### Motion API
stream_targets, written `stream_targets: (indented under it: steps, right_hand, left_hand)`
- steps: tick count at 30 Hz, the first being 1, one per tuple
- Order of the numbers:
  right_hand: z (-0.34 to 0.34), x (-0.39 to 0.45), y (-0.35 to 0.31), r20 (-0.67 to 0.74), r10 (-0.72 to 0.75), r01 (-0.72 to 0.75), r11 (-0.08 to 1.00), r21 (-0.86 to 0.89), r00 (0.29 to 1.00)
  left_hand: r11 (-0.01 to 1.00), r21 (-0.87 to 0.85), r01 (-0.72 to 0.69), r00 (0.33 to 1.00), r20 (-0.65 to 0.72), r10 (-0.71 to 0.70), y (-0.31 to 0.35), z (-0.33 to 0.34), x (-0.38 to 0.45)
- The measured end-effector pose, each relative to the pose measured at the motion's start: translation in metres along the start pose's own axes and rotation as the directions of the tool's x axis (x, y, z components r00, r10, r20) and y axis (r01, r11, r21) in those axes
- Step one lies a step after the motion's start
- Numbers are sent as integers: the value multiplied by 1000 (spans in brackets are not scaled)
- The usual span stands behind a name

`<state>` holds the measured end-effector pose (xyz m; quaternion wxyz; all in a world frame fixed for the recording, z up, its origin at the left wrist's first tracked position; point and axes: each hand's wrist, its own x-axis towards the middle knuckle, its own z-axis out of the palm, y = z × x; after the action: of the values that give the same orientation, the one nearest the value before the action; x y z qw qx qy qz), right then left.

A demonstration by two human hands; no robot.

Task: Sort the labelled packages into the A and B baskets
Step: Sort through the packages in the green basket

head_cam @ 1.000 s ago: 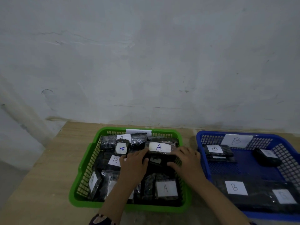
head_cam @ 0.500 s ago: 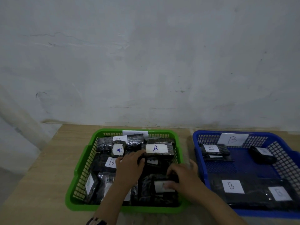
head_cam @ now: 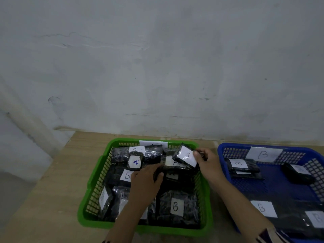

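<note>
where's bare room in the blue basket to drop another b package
The blue basket has bare floor mid-basket, between the back-left B package, the small package by its right wall and the front B package. The green basket is packed throughout.

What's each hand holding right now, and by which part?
The right hand pinches an A-labelled package by its right edge. The left hand rests on packages, grip unclear.
</note>
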<state>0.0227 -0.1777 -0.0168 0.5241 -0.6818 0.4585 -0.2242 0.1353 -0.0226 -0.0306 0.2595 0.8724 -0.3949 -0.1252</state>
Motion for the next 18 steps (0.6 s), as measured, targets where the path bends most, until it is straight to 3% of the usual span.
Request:
stream_targets:
  steps: [5,12,18]
  right_hand:
    - [8,14,-6,5,3,-3,998,-57,1000]
    - [20,34,-4,144,-132,169,943,-287,981]
    - [16,30,9,233,-169,241,915,-324,958]
  left_hand:
    - [996,87,-13,993,121,3,0,2,3]
    - [999,16,-38,997,63,37,-2,5,4]
    - [999,-4,-38,999,34,38,3,1,3]
